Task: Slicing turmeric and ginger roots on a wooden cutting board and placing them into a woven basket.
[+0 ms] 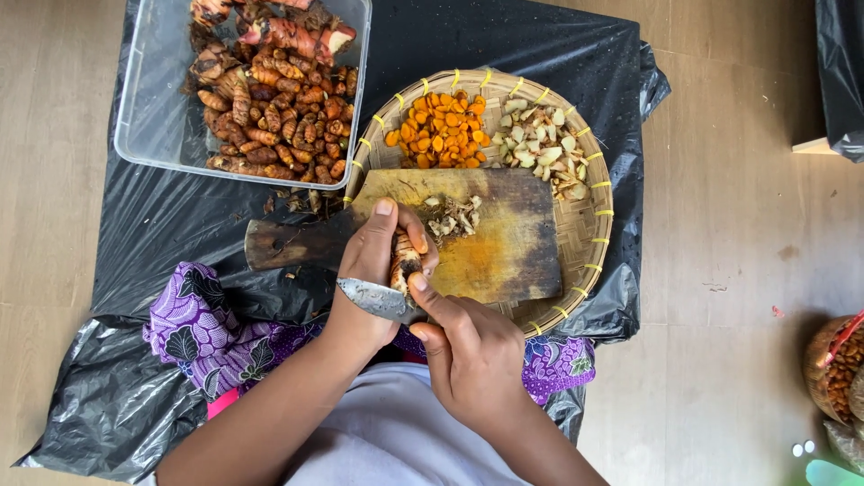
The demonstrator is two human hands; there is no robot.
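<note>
My left hand (371, 270) grips a brown root piece (404, 261) upright over the wooden cutting board (504, 234). My right hand (468, 355) holds a small knife (378, 299), its blade lying across the lower end of the root and my thumb pressed against the root. A small heap of peelings (453, 216) lies on the board just beyond my left hand. The board rests across a round woven tray (589, 243) that carries orange turmeric slices (441, 130) and pale sliced pieces (544, 148).
A clear plastic tub (157, 108) of unpeeled brown roots (274, 108) stands at the upper left on a black plastic sheet (162, 225) spread over a wooden floor. Purple patterned cloth (202, 328) covers my lap. A bag of nuts (837, 369) sits at the right edge.
</note>
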